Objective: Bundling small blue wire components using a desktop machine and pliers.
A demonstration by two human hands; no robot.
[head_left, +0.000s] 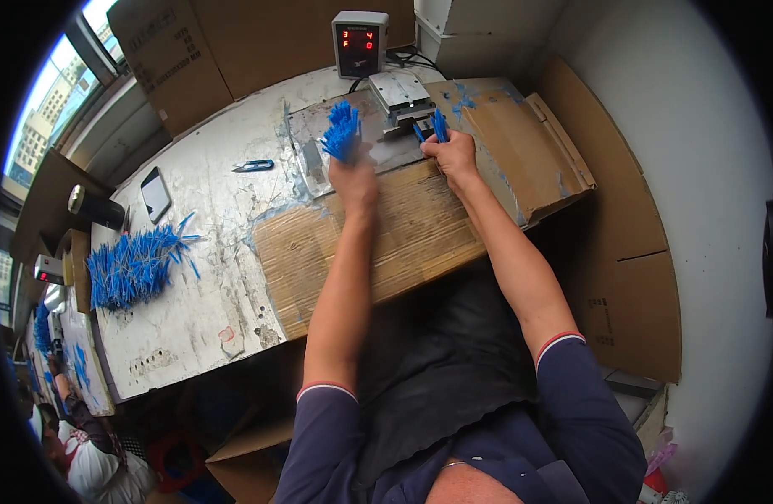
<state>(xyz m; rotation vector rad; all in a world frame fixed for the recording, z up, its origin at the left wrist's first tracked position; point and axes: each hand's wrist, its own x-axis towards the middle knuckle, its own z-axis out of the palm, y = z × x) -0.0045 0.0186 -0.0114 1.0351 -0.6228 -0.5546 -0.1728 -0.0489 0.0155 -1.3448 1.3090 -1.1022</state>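
My left hand (354,178) is closed around a thick bundle of thin blue wire-like pieces (342,133), which fan out above the fist. The hand is slightly blurred. My right hand (455,156) pinches a smaller bunch of blue wire-like pieces (439,125), close in front of a small metal bench machine (400,91). One blue end points toward the machine's front; whether it touches is too small to tell. Behind the machine stands a grey box with a red digital display (359,50). Both forearms reach over a cardboard sheet (403,227) on the worktable.
A large pile of blue wire-like pieces (134,267) lies on the white worn tabletop (210,336) at left. Nearby are thread snips (253,166), a phone (155,195) and a dark cylinder (96,206). Cardboard (521,151) borders the right side. Another person (101,462) works far left.
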